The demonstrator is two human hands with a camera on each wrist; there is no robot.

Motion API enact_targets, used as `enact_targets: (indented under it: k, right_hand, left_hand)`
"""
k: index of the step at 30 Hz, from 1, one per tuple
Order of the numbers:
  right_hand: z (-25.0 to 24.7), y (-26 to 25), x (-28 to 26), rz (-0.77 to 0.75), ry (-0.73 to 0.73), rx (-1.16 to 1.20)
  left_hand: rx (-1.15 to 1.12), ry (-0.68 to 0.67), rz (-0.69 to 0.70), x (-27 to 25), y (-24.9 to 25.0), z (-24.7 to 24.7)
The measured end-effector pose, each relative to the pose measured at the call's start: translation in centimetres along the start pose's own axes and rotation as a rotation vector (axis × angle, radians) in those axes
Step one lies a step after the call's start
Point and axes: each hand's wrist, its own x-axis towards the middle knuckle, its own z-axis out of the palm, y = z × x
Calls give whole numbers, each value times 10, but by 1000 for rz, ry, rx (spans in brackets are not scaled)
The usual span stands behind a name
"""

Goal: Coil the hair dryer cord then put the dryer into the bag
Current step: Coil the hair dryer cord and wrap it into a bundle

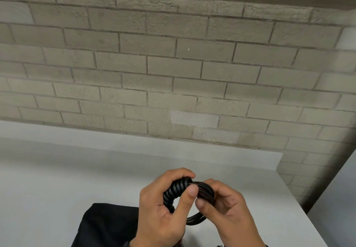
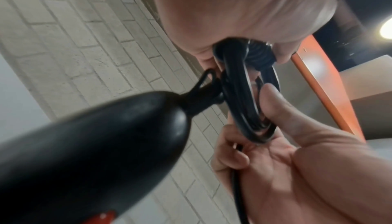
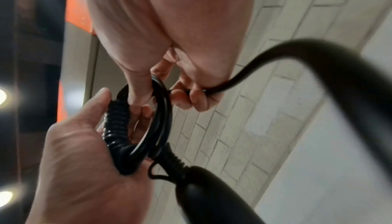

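The black hair dryer cord (image 1: 173,191) is gathered into loops, with one stretch wound tightly around them. My left hand (image 1: 189,184) grips that wound part (image 3: 116,127). My right hand (image 1: 207,193) pinches the loops (image 2: 239,106) from the other side, and its lower fingers curl round the free length of cord (image 3: 318,56). The black dryer handle (image 2: 95,152) hangs from the coil just below my hands (image 3: 212,194); in the head view my hands hide it. The black bag (image 1: 107,225) lies on the table under my left wrist.
The white table (image 1: 77,169) runs back to a grey brick wall (image 1: 173,63). Its right edge (image 1: 300,192) slants close to my right hand. An orange panel (image 2: 331,93) shows in the wrist views.
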Motion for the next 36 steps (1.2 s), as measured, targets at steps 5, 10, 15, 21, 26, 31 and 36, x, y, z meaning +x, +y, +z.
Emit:
enact_targets:
  k: [5,10,15,21,26,31,36]
  right_hand:
    - [-5,0,3,11,-115,122]
    - [-13,-10,10,24,-209,65]
    - [-13,-19,16,4,-126,-256]
    - [9,-6,2,-411,409,-771]
    - [24,-1,-8,-426,412,-1155]
    - [38,-7,-13,-139,418,-1053]
    - [34,-14,-10,170,300,-672]
  left_hand:
    - [-26,-84,-107,6,1,-5]
    - [-178,-165,-253,12,1,-14]
    - [-188,-96,-322,13,-1,-12]
    - [-120,66,-372,10,2,-1]
    - [-91,118,-283,6,1,7]
    - [-78,110,-261,5,2,12]
    - [-103,90,-250,10,-2,7]
